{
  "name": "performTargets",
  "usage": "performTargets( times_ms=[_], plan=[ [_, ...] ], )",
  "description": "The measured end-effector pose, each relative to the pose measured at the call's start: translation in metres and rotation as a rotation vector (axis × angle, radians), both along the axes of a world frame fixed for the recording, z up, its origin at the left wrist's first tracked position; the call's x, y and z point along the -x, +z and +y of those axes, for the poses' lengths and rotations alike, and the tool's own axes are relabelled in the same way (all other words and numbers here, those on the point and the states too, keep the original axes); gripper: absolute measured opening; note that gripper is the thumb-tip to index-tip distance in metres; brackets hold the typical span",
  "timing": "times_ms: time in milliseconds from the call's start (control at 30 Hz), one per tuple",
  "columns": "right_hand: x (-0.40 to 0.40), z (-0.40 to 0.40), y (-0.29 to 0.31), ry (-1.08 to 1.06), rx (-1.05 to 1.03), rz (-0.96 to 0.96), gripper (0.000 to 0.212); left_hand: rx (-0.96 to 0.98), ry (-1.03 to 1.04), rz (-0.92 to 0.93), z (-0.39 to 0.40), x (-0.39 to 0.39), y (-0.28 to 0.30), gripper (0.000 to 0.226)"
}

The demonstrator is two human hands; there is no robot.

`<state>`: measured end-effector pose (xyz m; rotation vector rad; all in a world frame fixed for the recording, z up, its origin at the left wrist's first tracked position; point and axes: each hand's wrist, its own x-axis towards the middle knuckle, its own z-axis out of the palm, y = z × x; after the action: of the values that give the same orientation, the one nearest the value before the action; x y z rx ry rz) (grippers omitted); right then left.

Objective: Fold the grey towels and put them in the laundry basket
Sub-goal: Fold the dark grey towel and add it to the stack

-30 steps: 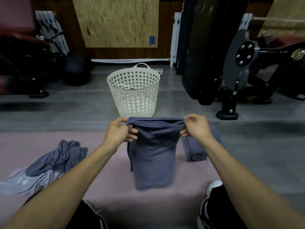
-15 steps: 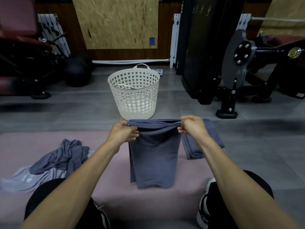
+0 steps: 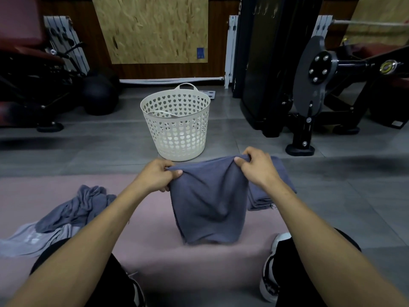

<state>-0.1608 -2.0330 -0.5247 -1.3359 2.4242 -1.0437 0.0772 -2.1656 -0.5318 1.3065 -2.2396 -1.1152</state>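
A folded grey towel [image 3: 209,202] hangs in front of me over the pink mat [image 3: 143,213]. My left hand [image 3: 158,177] pinches its top left corner and my right hand [image 3: 257,166] pinches its top right corner. The towel's lower edge touches the mat. A stack of folded grey towels [image 3: 263,196] lies behind my right hand, partly hidden by it. A heap of crumpled grey towels [image 3: 75,209] lies on the mat to the left. The white perforated laundry basket [image 3: 177,127] stands upright on the floor just beyond the towel.
Black gym machines [image 3: 309,89] stand at the back right, and a dark bench frame [image 3: 33,85] with a black ball [image 3: 97,94] at the back left. My knees and shoes [image 3: 272,269] are at the bottom. Grey floor [image 3: 354,196] spreads to the right.
My hands have moved closer together, so the towel's top edge now sags in the middle. The towel has dropped lower and its bottom bunches on the mat.
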Motion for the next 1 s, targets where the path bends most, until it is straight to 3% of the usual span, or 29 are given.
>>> performTargets(
  times_ms=[200, 300, 467, 600, 800, 1000],
  plan=[
    [0.027, -0.047, -0.035, 0.000, -0.277, -0.207, 0.022, -0.070, -0.012, -0.277, -0.051, 0.034, -0.029, 0.021],
    [0.039, -0.074, -0.049, -0.025, -0.322, -0.196, 0.017, 0.009, -0.036, -0.398, -0.075, 0.054, -0.041, 0.022],
    [0.052, -0.104, -0.034, -0.071, 0.075, -0.058, 0.010, 0.415, 0.184, -0.100, -0.103, 0.072, -0.036, 0.008],
    [0.051, -0.102, -0.022, -0.026, 0.227, -0.022, 0.006, 0.528, 0.193, 0.037, -0.102, 0.065, -0.030, 0.015],
    [0.026, -0.065, -0.068, -0.019, 0.089, -0.089, 0.008, 0.401, 0.196, -0.048, -0.064, 0.036, -0.076, 0.021],
    [-0.012, 0.012, -0.157, -0.044, -0.175, -0.262, 0.005, 0.164, 0.092, -0.232, 0.014, -0.008, -0.170, 0.008]
  ],
)
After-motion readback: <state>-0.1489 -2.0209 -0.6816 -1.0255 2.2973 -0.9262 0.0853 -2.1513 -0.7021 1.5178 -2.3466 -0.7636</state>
